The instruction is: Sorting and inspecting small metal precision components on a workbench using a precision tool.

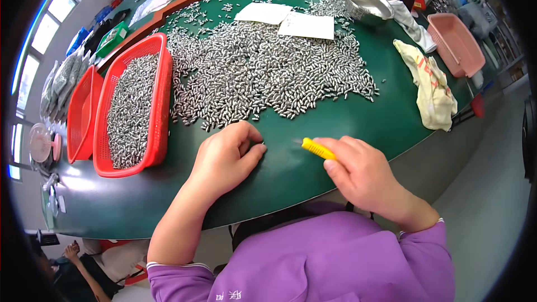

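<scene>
My left hand [230, 152] rests at the near edge of a wide spread of small silver metal parts [251, 72]. Its thumb and forefinger are pinched together, and a tiny bit of something shows at the tips, too small to name. My right hand [358, 166] is closed around a yellow-handled tool [319, 149] with ridges on the grip. The short, thin tip of this tool is blurred and points left toward my left hand, a small gap away from it.
A red plastic basket [163, 100] full of the same parts stands at left, beside another red basket [84, 113]. White papers [306, 26] lie on the parts. At right are a metal bowl [369, 4], a pale cloth [428, 86] and a pink tub [456, 45]. A person [84, 271] sits lower left.
</scene>
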`<act>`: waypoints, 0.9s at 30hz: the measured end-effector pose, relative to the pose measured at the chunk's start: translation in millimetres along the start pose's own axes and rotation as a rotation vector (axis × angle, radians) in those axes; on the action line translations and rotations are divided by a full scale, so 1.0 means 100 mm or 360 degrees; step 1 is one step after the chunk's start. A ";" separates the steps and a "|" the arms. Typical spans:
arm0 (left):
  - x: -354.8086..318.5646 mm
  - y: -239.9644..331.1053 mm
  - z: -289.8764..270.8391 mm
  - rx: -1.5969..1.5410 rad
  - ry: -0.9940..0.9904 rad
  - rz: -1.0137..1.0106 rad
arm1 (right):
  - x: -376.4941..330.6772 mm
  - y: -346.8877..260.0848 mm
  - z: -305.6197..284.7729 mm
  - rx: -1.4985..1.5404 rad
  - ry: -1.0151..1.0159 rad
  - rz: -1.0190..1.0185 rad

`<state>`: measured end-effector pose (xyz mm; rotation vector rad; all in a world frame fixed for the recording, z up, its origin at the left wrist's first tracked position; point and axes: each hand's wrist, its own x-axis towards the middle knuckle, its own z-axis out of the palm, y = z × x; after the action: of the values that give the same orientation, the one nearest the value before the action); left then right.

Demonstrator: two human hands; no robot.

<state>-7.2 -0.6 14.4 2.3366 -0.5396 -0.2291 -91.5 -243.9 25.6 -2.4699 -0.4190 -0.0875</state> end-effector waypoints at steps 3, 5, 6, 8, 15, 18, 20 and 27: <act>0.01 -0.02 0.04 -0.0020 0.0013 0.0002 | 0.01 -0.07 0.16 -0.0188 0.0152 -0.0110; 0.00 -0.03 0.05 -0.0019 0.0017 -0.0013 | 0.03 -0.13 0.15 -0.0214 0.0152 -0.0059; 0.00 -0.02 0.05 -0.0007 0.0006 -0.0017 | 0.04 -0.15 0.14 -0.0439 0.0081 -0.0110; -0.01 -0.02 0.05 0.0029 -0.0017 -0.0029 | 0.07 -0.15 0.16 -0.0651 0.0014 -0.0154; -0.01 -0.04 0.03 -0.0048 -0.0060 -0.0098 | 0.18 -0.14 0.32 -0.0356 0.0073 -0.0297; 0.00 -0.05 0.04 -0.0028 -0.0045 -0.0107 | 0.21 -0.12 0.38 -0.0214 0.0119 -0.0296; 0.00 -0.07 0.05 -0.0032 -0.0012 -0.0106 | 0.22 -0.12 0.40 -0.0155 0.0131 -0.0300; 0.00 -0.05 0.07 -0.0022 0.0004 -0.0177 | 0.24 -0.11 0.41 -0.0060 0.0068 -0.0296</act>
<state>-8.2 -1.7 6.2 2.3554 -0.4061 -0.2805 -73.8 -205.0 2.7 -2.4556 -0.6331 -0.2261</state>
